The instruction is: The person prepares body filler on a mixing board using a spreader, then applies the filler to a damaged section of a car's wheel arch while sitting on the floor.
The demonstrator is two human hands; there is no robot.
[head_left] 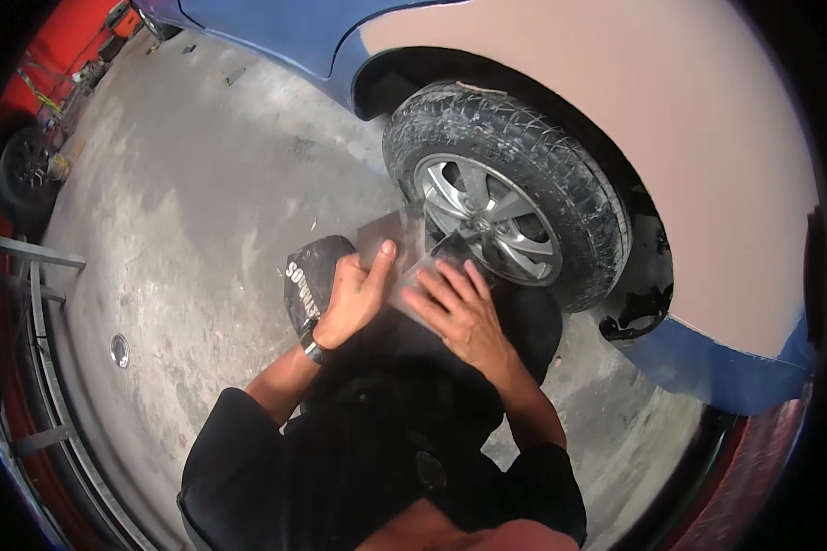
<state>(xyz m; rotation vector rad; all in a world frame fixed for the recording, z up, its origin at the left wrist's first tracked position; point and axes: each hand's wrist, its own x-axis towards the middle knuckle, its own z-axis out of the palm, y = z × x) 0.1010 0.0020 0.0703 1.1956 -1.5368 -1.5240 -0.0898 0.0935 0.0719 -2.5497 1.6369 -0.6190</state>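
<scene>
Near the wheel, both my hands are on thin grey sandpaper. My left hand [356, 296], a dark watch on its wrist, pinches a brownish-grey sandpaper sheet [383, 230] with the thumb on top. To its right, my right hand [469, 321] lies over a lighter grey, blurred sandpaper piece [417, 310], fingers spread across it and thumb hidden. A dark corner shows beyond these fingers. Whether the two parts are one folded sheet or separate, I cannot tell. Just beyond is the car wheel [481, 223], with silver spokes and a dusty tyre [515, 138].
The blue car body [276, 37] has a large beige panel [634, 83] around the wheel arch. Grey concrete floor [184, 211] lies to the left, with a round metal drain cover [119, 350]. A metal frame [50, 340] and a loose wheel [28, 170] stand at far left.
</scene>
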